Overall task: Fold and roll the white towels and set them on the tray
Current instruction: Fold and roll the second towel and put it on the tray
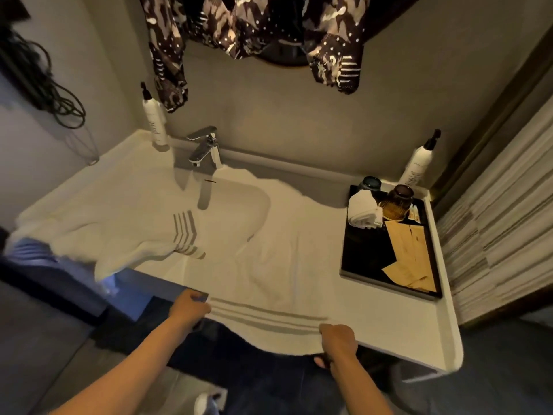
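Observation:
A white towel with grey stripes [287,265] lies spread over the white vanity counter, its near edge hanging past the front. My left hand [190,307] grips the near left corner of this towel. My right hand [339,339] grips the near right corner. A second white towel with grey stripes [119,235] lies crumpled over the sink at the left. On the black tray [365,265] at the right sits one rolled white towel [363,209] near the tray's far left corner.
The tray also holds two dark glasses [398,202] and tan paper sachets [410,253]. A chrome faucet [206,148] stands behind the sink. Two white pump bottles [155,121] stand at the back corners. A patterned garment [254,25] hangs above.

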A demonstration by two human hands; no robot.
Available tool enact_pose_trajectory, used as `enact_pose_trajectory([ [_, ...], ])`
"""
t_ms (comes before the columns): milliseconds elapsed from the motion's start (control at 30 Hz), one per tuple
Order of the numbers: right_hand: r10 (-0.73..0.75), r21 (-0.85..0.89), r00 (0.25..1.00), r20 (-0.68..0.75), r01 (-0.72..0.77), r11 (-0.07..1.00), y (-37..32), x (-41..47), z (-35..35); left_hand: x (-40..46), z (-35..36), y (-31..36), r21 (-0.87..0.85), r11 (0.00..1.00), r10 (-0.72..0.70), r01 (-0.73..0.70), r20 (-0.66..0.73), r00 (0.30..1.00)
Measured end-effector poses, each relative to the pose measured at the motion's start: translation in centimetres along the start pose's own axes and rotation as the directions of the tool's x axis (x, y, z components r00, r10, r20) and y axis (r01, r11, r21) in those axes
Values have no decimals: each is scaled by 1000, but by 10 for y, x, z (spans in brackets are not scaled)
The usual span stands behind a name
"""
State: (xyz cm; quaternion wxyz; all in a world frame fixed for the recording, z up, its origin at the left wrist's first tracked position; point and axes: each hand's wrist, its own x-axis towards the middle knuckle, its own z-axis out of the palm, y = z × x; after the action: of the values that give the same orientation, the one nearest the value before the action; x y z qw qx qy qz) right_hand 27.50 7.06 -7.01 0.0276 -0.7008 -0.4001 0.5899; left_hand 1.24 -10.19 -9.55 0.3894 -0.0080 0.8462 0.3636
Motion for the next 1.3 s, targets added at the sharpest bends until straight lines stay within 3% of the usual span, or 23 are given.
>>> enact_pose_trajectory([
  [100, 15, -26, 999, 33, -14, 1000, 17, -9, -11, -22, 0, -21, -30, 998, 53, -50, 83, 995],
  [233, 75, 149, 993, 93, -88, 985, 15, -24, -25, -29, -1, -26, -77, 987, 147, -141, 83, 986],
  [400, -111, 195, 993, 44, 101, 976, -13, -18, -30, -37, -10, 1, -383, 924, 58, -27, 72, 996],
  [467, -192, 270, 981, 8, 183, 945, -21, -15, -27, -38, -14, 15, -376, 924, 113, -67, 100, 989],
  [567, -262, 373, 963, 53, 224, 900, -24, -15, -25, -35, -18, 25, -237, 945, 266, -225, 158, 951],
  [700, -367, 141, 928, 63, 356, 924, -24, -10, -19, -13, -27, 22, 52, 893, 435, -447, 154, 887],
  [833, -415, -14, 907, -72, 415, 910, -41, 7, -13, 11, -30, 35, 77, 864, 485, -497, 135, 864],
  [1067, -558, -50, 797, -231, 563, 825, -109, 39, 11, 59, -12, 97, 53, 894, 437, -444, 106, 893],
  [1167, -567, -203, 766, -302, 529, 824, -127, 57, 20, 83, 1, 112, 55, 910, 408, -411, 53, 911],
  [1233, -540, -217, 773, -333, 495, 841, -127, 57, 31, 94, 13, 118, 27, 938, 345, -346, 33, 938],
  [1300, -605, -228, 725, -329, 561, 796, -118, 52, 44, 99, 23, 120, 33, 954, 297, -299, 45, 954],
])
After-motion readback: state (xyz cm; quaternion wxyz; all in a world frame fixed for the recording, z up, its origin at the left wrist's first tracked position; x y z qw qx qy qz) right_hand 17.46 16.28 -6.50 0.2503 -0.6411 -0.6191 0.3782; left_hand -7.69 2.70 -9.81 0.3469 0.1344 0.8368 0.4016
